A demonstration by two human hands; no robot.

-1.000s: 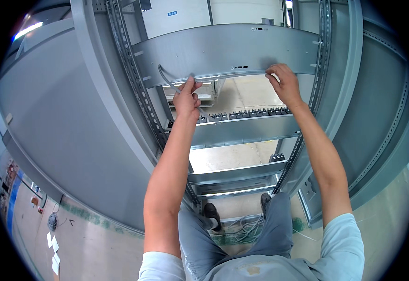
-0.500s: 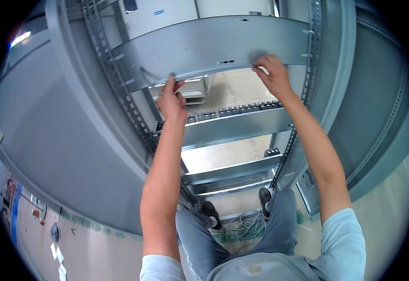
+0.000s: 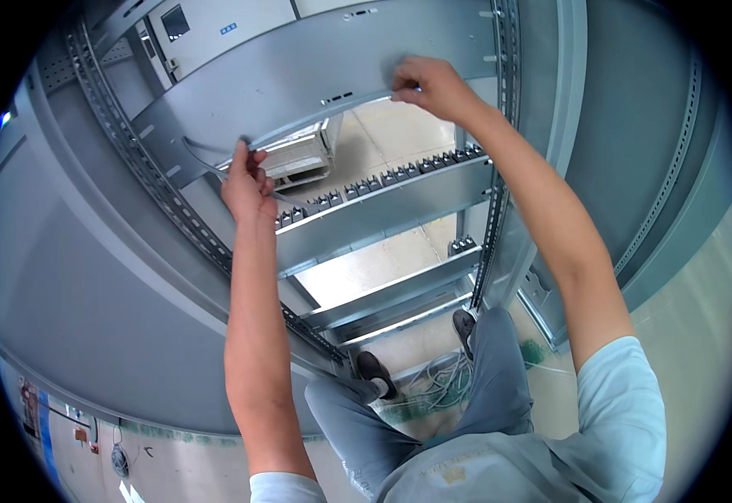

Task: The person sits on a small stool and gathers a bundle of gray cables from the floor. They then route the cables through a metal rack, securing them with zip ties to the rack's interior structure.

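A broad grey metal panel [image 3: 299, 71] spans the cabinet frame in front of me. My left hand [image 3: 250, 183] is at its lower edge toward the left end, the raised index fingertip against that edge and the other fingers curled. A thin grey flexible strip [image 3: 204, 163] bends in front of the panel, passes at my left fingers and shows again below them; its exact hold is partly hidden. Farther right, my right hand [image 3: 437, 88] pinches the panel's lower edge between thumb and curled fingers. Anything small inside that pinch is hidden.
Below run a crossbar [image 3: 383, 208] carrying a row of black clips [image 3: 408, 173], and a lower crossbar [image 3: 395, 287]. Perforated uprights [image 3: 144, 180] and large side panels [image 3: 81, 251] flank me. Coiled cables [image 3: 446, 381] lie by my feet. A metal piece [image 3: 303, 158] stands behind the frame.
My view has shifted, so the frame sits farther left and higher in the picture. Both hands keep about the same places along the panel's lower edge.
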